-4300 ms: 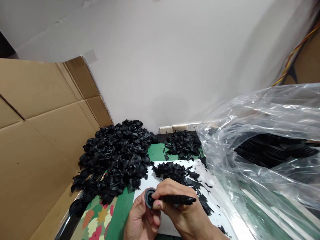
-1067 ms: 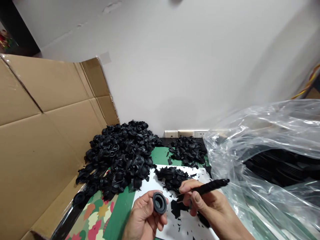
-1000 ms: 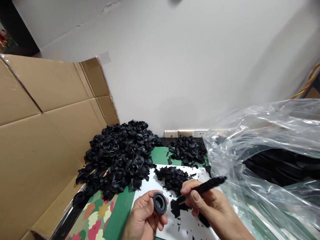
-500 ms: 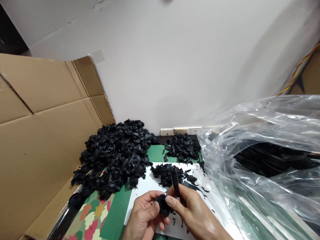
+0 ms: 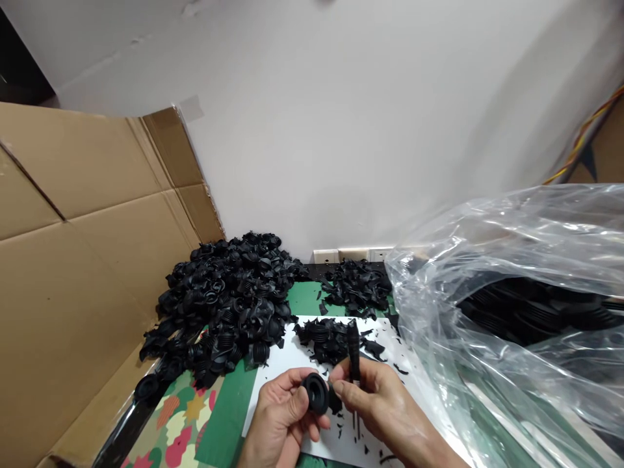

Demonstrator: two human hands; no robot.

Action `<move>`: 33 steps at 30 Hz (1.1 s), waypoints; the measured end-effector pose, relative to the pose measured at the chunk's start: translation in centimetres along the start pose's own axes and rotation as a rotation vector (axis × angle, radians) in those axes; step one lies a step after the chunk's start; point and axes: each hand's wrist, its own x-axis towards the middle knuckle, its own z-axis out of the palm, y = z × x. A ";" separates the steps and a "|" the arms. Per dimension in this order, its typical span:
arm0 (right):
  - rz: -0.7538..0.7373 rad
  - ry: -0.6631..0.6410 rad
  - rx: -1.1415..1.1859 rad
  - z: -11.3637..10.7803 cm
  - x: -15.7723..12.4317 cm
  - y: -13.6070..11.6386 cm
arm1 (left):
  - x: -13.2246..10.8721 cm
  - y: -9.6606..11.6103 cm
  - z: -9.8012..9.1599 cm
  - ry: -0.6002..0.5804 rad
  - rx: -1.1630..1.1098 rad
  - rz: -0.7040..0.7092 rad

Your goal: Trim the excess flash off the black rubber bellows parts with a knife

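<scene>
My left hand [image 5: 277,422] grips a black round rubber part [image 5: 316,392] by its rim, its hollow opening turned towards me. My right hand [image 5: 377,409] is closed round a black knurled tool [image 5: 353,348] that points up and away, its lower end close beside the rubber part. Both hands hover over a white sheet [image 5: 292,354] strewn with black rubber scraps [image 5: 331,338].
A big heap of black ribbed rubber parts [image 5: 224,305] lies at the left on the green mat, beside a cardboard box wall [image 5: 88,260]. A smaller scrap pile [image 5: 355,289] sits by the wall sockets. A clear plastic bag of black parts [image 5: 511,305] fills the right.
A second ago the tool lay sideways, away from the part. My right hand has since swung it upright and brought it against the rubber part in my left hand.
</scene>
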 end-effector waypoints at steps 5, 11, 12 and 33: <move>0.028 -0.011 0.029 0.0 -0.4 -0.2 | 0.0 -0.4 -0.4 0.032 0.065 0.067; 0.010 -0.104 0.044 0.0 -1.0 -0.3 | -0.2 -0.7 0.1 0.098 0.404 0.309; 0.001 -0.111 0.035 0.0 -1.0 -0.3 | -0.4 -0.7 0.3 0.108 0.475 0.355; 0.186 -0.133 0.316 0.4 -0.7 1.4 | -0.6 -1.6 0.4 0.192 0.295 0.407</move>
